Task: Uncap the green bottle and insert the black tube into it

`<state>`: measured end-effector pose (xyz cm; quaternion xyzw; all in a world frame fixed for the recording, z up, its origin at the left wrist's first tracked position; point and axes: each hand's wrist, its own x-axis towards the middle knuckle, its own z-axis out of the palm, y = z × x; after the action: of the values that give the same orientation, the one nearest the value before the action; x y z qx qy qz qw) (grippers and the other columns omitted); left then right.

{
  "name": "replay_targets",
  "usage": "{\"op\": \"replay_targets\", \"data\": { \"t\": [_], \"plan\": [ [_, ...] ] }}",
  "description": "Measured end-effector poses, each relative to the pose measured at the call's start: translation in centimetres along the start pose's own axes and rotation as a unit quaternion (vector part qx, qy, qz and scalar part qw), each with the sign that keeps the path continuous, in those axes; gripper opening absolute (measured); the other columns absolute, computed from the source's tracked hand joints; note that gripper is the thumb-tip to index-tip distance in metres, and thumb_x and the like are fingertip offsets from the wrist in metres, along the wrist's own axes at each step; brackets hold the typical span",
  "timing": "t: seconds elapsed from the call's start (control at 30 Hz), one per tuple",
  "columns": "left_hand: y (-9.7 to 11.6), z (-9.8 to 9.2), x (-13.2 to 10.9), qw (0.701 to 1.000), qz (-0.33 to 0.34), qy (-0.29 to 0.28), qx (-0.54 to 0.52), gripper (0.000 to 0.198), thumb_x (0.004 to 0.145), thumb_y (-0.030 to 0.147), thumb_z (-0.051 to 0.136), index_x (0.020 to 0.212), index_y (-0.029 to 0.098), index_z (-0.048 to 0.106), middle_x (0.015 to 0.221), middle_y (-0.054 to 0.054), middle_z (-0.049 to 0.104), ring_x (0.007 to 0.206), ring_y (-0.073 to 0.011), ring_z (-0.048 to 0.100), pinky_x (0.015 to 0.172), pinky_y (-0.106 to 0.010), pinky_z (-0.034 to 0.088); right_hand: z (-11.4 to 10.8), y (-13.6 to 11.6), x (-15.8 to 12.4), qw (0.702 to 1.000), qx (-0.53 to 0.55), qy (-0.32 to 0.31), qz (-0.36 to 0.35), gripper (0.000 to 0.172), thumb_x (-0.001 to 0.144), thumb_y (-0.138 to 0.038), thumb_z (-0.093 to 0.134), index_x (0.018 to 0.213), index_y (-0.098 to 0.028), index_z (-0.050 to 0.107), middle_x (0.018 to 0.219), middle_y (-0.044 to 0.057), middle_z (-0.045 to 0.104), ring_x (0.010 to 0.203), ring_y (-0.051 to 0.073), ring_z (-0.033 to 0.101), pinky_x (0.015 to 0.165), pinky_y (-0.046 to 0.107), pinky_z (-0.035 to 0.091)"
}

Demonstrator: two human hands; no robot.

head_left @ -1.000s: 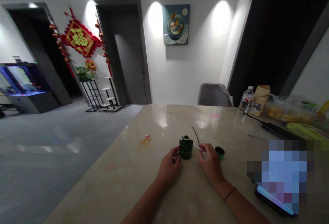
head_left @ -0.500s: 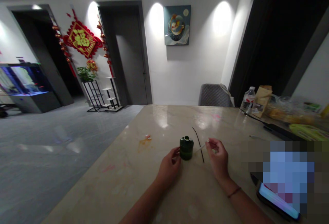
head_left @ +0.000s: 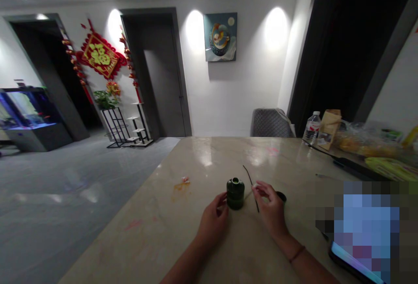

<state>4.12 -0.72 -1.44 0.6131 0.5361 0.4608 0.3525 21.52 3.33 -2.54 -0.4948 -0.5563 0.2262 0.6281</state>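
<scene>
A small dark green glass bottle (head_left: 235, 197) stands upright on the table, its narrow mouth uncapped. My left hand (head_left: 214, 218) curls its fingers against the bottle's left side, with the thumb low beside it. To the right, my right hand (head_left: 270, 205) pinches a small white thing (head_left: 255, 185) between thumb and fingertips; most of it is hidden, and I cannot make out its kind. A thin black stick (head_left: 248, 175) lies on the table between the bottle and my right hand. Partly behind that hand is a round black cap-like piece (head_left: 281, 196).
Right of my hands lies a phone (head_left: 354, 262) beside a blurred-out patch. Farther back stand a water bottle (head_left: 312, 126), a brown paper bag (head_left: 329, 128) and plastic bags (head_left: 362, 140). Orange stains (head_left: 180, 190) mark the table (head_left: 146, 240) at left. A grey chair (head_left: 272, 122) is beyond it.
My right hand has shifted slightly left and down, uncovering the round black piece. The thin white length that stuck out toward the bottle is now mostly out of sight. My left hand stays at the bottle.
</scene>
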Motion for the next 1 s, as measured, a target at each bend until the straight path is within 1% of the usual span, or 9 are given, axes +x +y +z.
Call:
{"op": "replay_targets", "data": {
  "t": [0.1,0.17,0.3,0.5,0.63,0.73,0.83,0.93,1.0],
  "plan": [
    [0.4,0.0,-0.2,1.0,-0.004,-0.004,-0.001,0.037,0.076,0.021,0.049,0.113,0.019,0.053,0.116,-0.008,0.06,0.104,-0.0178,0.058,0.086,-0.03,0.047,0.3,0.1,-0.4,0.999,0.002,-0.035,0.001,0.033,0.073,-0.044,0.055,0.084,-0.014,0.064,0.083,0.011,0.068,0.074,0.02,0.063,0.066,0.032,0.051],
    [0.7,0.0,-0.2,1.0,-0.009,-0.003,0.0,0.038,0.075,0.02,0.049,0.113,0.019,0.053,0.117,-0.008,0.06,0.105,-0.018,0.057,0.086,-0.03,0.047,0.5,0.1,-0.6,0.999,0.008,-0.053,0.001,0.033,0.074,-0.044,0.055,0.084,-0.014,0.065,0.083,0.011,0.069,0.073,0.021,0.063,0.066,0.032,0.051],
    [0.9,0.0,-0.3,1.0,-0.012,-0.011,-0.01,0.04,0.074,0.018,0.049,0.114,0.02,0.053,0.118,-0.007,0.059,0.106,-0.0178,0.057,0.087,-0.03,0.046,0.5,-0.1,-0.9,0.998,0.007,-0.064,-0.003,0.034,0.074,-0.045,0.055,0.084,-0.014,0.065,0.083,0.011,0.069,0.072,0.021,0.064,0.065,0.033,0.052],
    [0.5,-0.1,-0.2,0.999,-0.018,-0.013,-0.025,0.04,0.075,0.019,0.05,0.114,0.02,0.053,0.118,-0.007,0.06,0.107,-0.0182,0.056,0.089,-0.031,0.045,0.5,-0.1,-0.9,0.997,0.004,-0.08,-0.002,0.036,0.074,-0.048,0.053,0.084,-0.015,0.064,0.084,0.011,0.068,0.072,0.022,0.063,0.062,0.032,0.052],
    [0.4,-0.1,-0.3,0.999,-0.014,-0.015,-0.029,0.039,0.076,0.02,0.049,0.114,0.019,0.053,0.117,-0.008,0.06,0.105,-0.0184,0.057,0.088,-0.031,0.046,0.5,0.0,-0.8,0.997,-0.003,-0.077,0.014,0.035,0.074,-0.048,0.053,0.084,-0.015,0.062,0.082,0.009,0.068,0.066,0.02,0.063,0.06,0.03,0.051],
    [0.4,-0.1,-0.3,1.0,-0.016,-0.011,-0.025,0.039,0.075,0.018,0.049,0.114,0.019,0.053,0.116,-0.008,0.06,0.104,-0.018,0.058,0.088,-0.031,0.046,0.5,0.0,-0.8,0.997,-0.009,-0.071,0.017,0.033,0.075,-0.046,0.053,0.083,-0.016,0.062,0.079,0.009,0.067,0.066,0.019,0.062,0.061,0.03,0.05],
    [0.4,-0.1,-0.2,1.0,-0.015,-0.009,-0.019,0.039,0.075,0.019,0.049,0.114,0.02,0.053,0.116,-0.007,0.06,0.105,-0.0178,0.057,0.088,-0.031,0.046,0.6,-0.3,-0.6,0.999,-0.001,-0.046,0.008,0.032,0.074,-0.046,0.053,0.081,-0.015,0.061,0.077,0.008,0.067,0.068,0.02,0.062,0.061,0.03,0.05],
    [0.3,0.0,-0.1,1.0,-0.014,-0.005,-0.013,0.038,0.075,0.02,0.048,0.113,0.02,0.054,0.116,-0.007,0.061,0.104,-0.018,0.058,0.086,-0.03,0.047,0.9,-1.3,0.3,1.0,0.006,-0.017,0.0,0.032,0.074,-0.045,0.053,0.081,-0.015,0.061,0.077,0.009,0.067,0.069,0.02,0.062,0.062,0.03,0.05],
    [0.4,-0.1,-0.1,1.0,-0.015,0.001,-0.009,0.039,0.074,0.019,0.049,0.112,0.02,0.054,0.114,-0.007,0.062,0.102,-0.0181,0.059,0.086,-0.031,0.047,1.0,-2.5,1.6,1.0,0.012,0.0,-0.008,0.031,0.074,-0.045,0.053,0.081,-0.015,0.061,0.077,0.009,0.067,0.07,0.02,0.062,0.063,0.03,0.05]
  ]
}}
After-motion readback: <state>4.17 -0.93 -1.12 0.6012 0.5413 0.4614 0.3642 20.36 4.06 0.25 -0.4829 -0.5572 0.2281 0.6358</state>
